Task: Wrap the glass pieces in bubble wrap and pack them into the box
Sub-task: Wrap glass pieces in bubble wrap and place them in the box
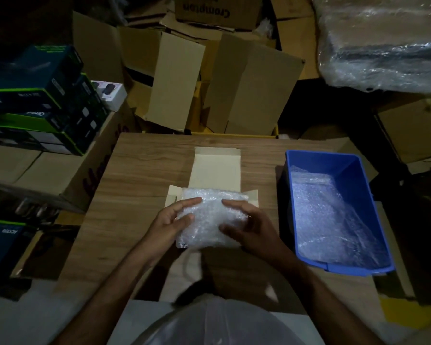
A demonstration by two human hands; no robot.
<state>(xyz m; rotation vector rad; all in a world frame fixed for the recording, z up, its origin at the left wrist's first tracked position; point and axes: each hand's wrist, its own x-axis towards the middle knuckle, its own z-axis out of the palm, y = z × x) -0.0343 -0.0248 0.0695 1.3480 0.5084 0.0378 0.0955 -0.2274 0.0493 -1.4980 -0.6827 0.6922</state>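
Both hands, left (170, 221) and right (250, 225), grip a wrapped bundle (210, 217) from either side, held over the open box (216, 170) on the table (139, 175). Wrapping looks done; seating and closing remain. Bin (354, 170) holds spare wrap.

The room is dim, lit mainly over a wood-grain worktop (147, 170). Behind it, brown cardboard cartons (234, 83) stand and lean in a heap. Stacked dark retail boxes (42, 100) fill the left side. A film-wrapped bundle (383, 41) looms upper right.
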